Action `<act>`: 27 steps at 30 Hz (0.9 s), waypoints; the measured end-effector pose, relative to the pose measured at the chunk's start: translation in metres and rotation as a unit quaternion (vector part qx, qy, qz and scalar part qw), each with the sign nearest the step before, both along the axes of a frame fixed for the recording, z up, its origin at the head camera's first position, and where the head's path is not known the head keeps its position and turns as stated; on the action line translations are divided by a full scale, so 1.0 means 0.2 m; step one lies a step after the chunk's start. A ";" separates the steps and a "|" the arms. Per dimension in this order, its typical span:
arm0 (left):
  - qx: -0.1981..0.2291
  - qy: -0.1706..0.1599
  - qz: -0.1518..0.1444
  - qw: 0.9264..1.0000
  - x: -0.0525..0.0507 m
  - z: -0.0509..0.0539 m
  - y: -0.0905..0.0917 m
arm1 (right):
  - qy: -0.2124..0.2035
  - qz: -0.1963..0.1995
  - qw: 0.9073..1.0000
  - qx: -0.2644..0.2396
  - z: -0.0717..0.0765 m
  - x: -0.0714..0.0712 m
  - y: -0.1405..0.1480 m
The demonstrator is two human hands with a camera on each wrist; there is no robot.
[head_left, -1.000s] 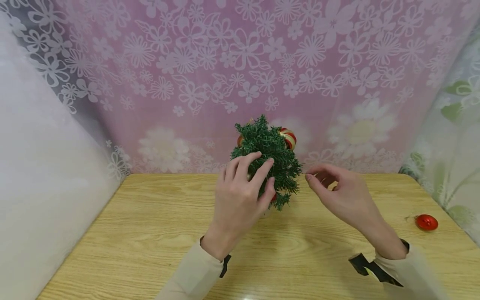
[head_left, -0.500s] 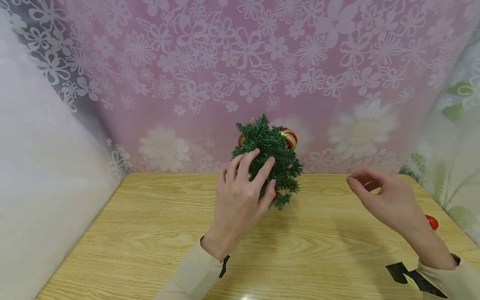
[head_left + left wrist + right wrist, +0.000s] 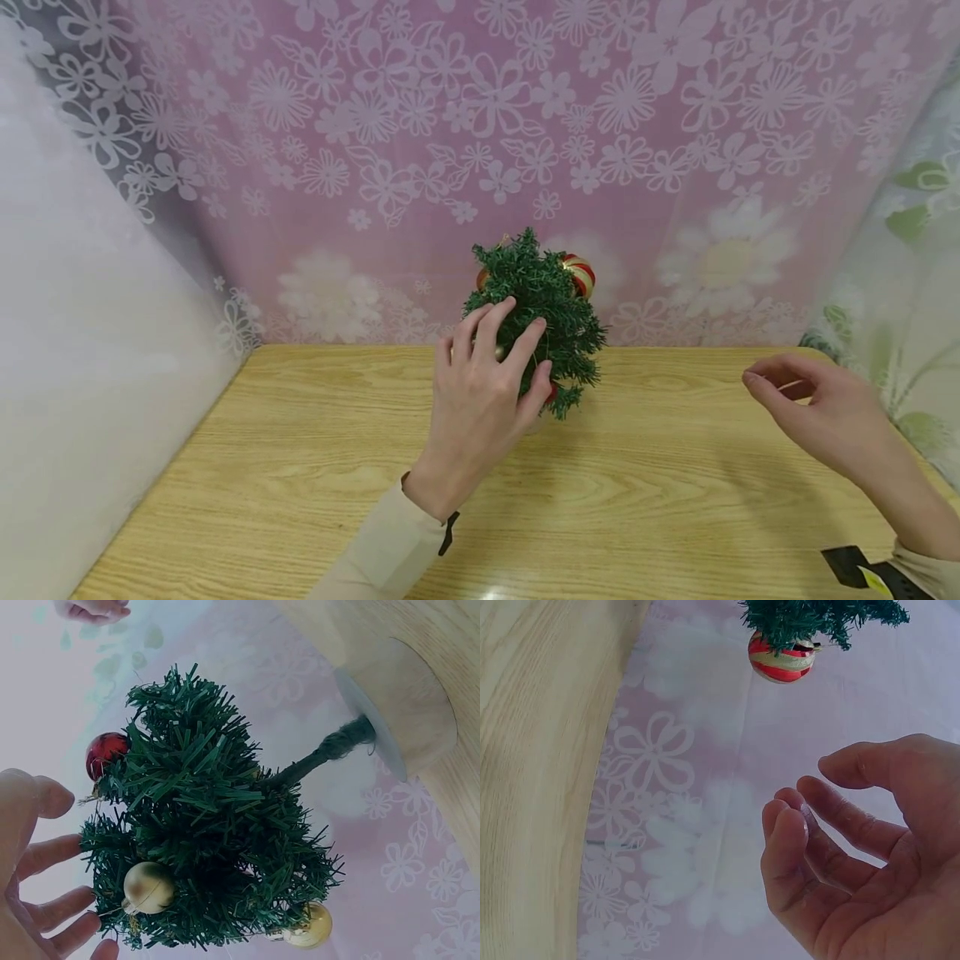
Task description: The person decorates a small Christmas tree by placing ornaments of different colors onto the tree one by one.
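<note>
A small green artificial Christmas tree stands upright near the table's back edge. My left hand is against its near side, fingers spread and slightly bent, their tips at the branches. In the left wrist view a shiny red ball, a pale gold ball and another gold ball hang among the branches. A red-and-gold striped ball is on the tree's far right. My right hand hovers over the table's right side, fingers loosely curved, nothing visible between them.
The tree's trunk rises from a pale round base. Under everything lies a wooden table. Behind it hangs a pink floral cloth, with a pale curtain at left and a leafy one at right.
My right hand has moved away from the tree to the right. The red ornament on the table's right side is now out of sight behind that arm. The left hand has hardly moved.
</note>
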State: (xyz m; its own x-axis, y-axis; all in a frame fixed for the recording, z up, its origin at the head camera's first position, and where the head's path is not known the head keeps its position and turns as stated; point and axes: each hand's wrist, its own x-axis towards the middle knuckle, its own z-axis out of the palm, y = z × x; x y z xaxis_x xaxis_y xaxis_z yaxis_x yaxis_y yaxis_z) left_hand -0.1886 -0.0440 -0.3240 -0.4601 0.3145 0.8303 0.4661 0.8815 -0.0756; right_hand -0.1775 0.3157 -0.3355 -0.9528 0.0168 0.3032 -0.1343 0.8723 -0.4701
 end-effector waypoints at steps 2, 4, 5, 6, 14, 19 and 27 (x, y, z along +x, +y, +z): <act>-0.001 -0.001 0.001 1.000 0.00 0.00 0.00 | -0.008 -0.010 1.000 0.007 0.00 0.00 0.01; -0.001 -0.003 0.001 1.000 0.00 0.00 0.00 | -0.012 -0.016 1.000 0.012 -0.01 0.01 0.02; -0.001 -0.005 0.000 1.000 0.00 0.00 0.00 | -0.013 -0.016 1.000 0.012 -0.01 0.01 0.03; -0.001 -0.006 0.000 1.000 0.00 0.00 -0.01 | -0.012 -0.018 1.000 0.013 -0.01 0.01 0.03; 0.009 -0.016 -0.009 1.000 0.00 0.00 -0.01 | -0.021 -0.024 0.999 0.012 -0.04 0.00 0.09; 0.016 -0.021 -0.010 1.000 0.00 0.00 -0.02 | -0.033 -0.025 0.999 0.015 -0.07 0.00 0.13; 0.030 -0.025 -0.018 0.999 0.01 -0.01 -0.06 | -0.061 -0.027 0.997 0.027 -0.11 0.00 0.21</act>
